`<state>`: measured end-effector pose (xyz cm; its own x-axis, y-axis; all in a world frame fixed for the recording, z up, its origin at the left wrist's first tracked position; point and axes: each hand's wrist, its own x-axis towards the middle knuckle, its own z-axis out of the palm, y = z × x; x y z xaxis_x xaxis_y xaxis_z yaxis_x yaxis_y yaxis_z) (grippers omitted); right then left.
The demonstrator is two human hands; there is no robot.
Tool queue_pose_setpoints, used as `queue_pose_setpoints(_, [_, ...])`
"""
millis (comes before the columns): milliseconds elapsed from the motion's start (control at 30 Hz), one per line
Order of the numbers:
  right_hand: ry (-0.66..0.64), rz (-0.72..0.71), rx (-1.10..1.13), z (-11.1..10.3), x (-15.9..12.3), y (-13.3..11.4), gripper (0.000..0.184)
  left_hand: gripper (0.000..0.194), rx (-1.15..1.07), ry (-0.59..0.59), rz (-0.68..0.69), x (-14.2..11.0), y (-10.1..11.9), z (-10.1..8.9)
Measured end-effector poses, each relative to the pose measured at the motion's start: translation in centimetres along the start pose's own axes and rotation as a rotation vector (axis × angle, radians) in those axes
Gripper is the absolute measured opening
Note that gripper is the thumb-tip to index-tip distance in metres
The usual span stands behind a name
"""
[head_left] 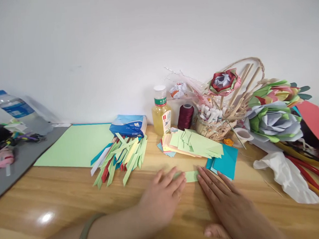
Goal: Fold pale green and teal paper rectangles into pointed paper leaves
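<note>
Pressing down: left hand (pixel 164 192) and right hand (pixel 228 202), palms toward the tabletop (pixel 72 198), fingers stretched straight, neither clasping anything.
Left forearm: slanting in low from the lower left, bangle (pixel 87 233) near the wrist, fingertips angled over one end of the green strip (pixel 191 176).
Right fingers: long, close together, pointing away and leftward over the other end; thumb spread apart, nearer the body.
Strip's place: on the wood between both hands, middle bare, ends covered, presumably so it lies flat without sliding.
Teal paper (pixel 229 162): just beyond the right hand, probably kept within reach.
Cut slips (pixel 205 143): piled loosely behind the strip, perhaps for easy lifting.
Folded strips (pixel 129 154): heaped leftward, well apart from the slips, seemingly to keep them separate.
Tissue pack (pixel 128 125), bottle (pixel 161 115), thread spool (pixel 186 117): farther back near the wall (pixel 90 66), likely out of the way.
</note>
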<state>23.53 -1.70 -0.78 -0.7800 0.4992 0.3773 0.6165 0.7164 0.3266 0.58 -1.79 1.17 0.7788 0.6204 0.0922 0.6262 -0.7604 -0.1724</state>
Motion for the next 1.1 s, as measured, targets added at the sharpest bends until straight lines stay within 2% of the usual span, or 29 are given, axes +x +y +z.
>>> queue_pose_setpoints(133, [0.001, 0.019, -0.010, 0.0, -0.2, -0.1, 0.098, 0.042, -0.042, -0.126, -0.028, 0.1, -0.4, 0.6])
queue_pose_setpoints(300, [-0.012, 0.008, 0.059, 0.5, -1.1, 0.7, 0.103, 0.042, -0.045, -0.144, -0.042, -0.8, -0.9, 0.6])
queue_pose_setpoints(500, [-0.164, -0.015, 0.222, 0.0, -2.7, 3.6, 0.103, 0.040, -0.007, -0.172, -0.076, -1.4, -0.8, 0.5])
queue_pose_setpoints(600, [-0.213, 0.094, 0.272, -1.1, -2.1, 4.4, 0.074, 0.038, 0.022, -0.175, -0.030, -0.9, -0.9, 0.3])
queue_pose_setpoints(633, [-0.213, 0.147, 0.271, -1.5, -1.6, 4.4, 0.058, 0.036, 0.029, -0.169, -0.013, -0.7, -1.0, 0.1])
queue_pose_setpoints(700, [-0.170, 0.246, 0.250, -2.0, -0.4, 4.1, 0.041, 0.031, 0.028, -0.158, 0.007, -0.3, -1.2, -0.3])
queue_pose_setpoints(800, [-0.082, 0.166, 0.240, -2.0, 1.5, 3.0, 0.037, 0.025, -0.036, -0.140, 0.000, 0.3, -1.6, -0.9])
queue_pose_setpoints(900, [-0.067, 0.048, 0.272, -1.2, 2.7, 1.9, 0.031, 0.015, -0.131, -0.048, -0.045, 0.7, -1.7, -0.9])
queue_pose_setpoints(1100, [0.036, -0.037, 0.341, -0.2, 3.6, 1.0, 0.035, 0.015, -0.128, 0.151, -0.028, 0.9, -1.7, 0.7])
